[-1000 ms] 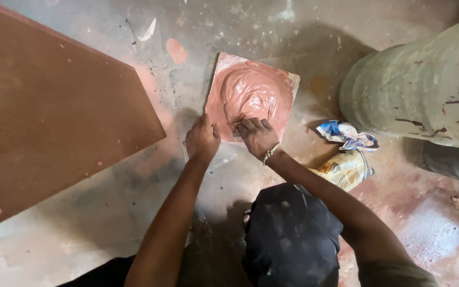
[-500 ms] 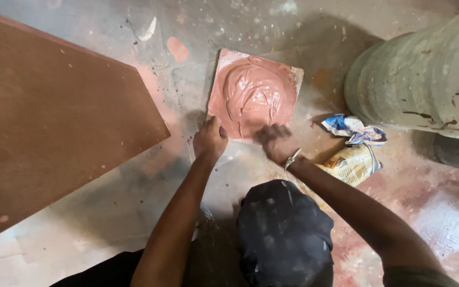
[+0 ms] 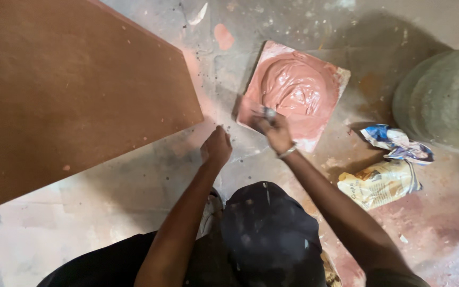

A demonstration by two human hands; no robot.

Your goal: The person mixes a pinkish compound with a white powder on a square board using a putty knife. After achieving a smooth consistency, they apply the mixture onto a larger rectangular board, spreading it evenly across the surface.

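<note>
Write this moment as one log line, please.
left hand: closed fist over floor, holds nothing visible | right hand: grips small tool at square board | reddish paste: heaped on board

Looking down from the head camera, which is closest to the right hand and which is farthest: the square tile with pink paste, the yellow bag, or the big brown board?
From the right hand:
1. Square tile with pink paste – the hand is on its near corner, holding a small tool.
2. Yellow bag – on the floor, off to the right.
3. Big brown board – far left, beyond the left hand.

Bare forearms, metal bangle (image 3: 288,152) on rt wrist, dark trousers (image 3: 261,234) (paint-flecked, dusty)
</note>
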